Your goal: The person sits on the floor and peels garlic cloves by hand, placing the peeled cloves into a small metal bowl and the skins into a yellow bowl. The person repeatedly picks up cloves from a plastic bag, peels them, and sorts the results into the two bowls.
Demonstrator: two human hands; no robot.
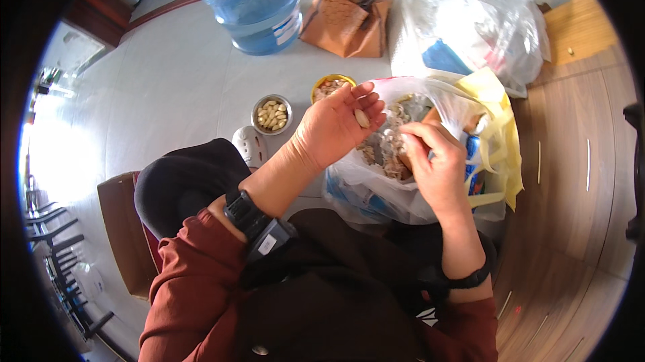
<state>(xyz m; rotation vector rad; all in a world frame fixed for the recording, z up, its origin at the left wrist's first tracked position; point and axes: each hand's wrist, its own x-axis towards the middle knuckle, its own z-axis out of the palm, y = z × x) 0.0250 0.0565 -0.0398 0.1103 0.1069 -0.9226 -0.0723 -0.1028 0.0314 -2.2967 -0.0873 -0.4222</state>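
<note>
My left hand is turned palm up, a garlic clove lying on it near the curled fingers. Just to the right, over an open plastic bag with papery skins in it, is my right hand; its thumb and forefinger are close together, and whether they pinch a bit of skin is too small to tell. A steel bowl of peeled garlic cloves stands on the floor at left. Behind my left hand, partly covered, is a yellow-rimmed bowl with unpeeled-looking cloves.
Farther back stand a large blue water bottle, a brown bag and a bulky clear plastic bag. A yellow bag lies against the plastic bag. A cardboard box is left of my knee, wood panelling at right.
</note>
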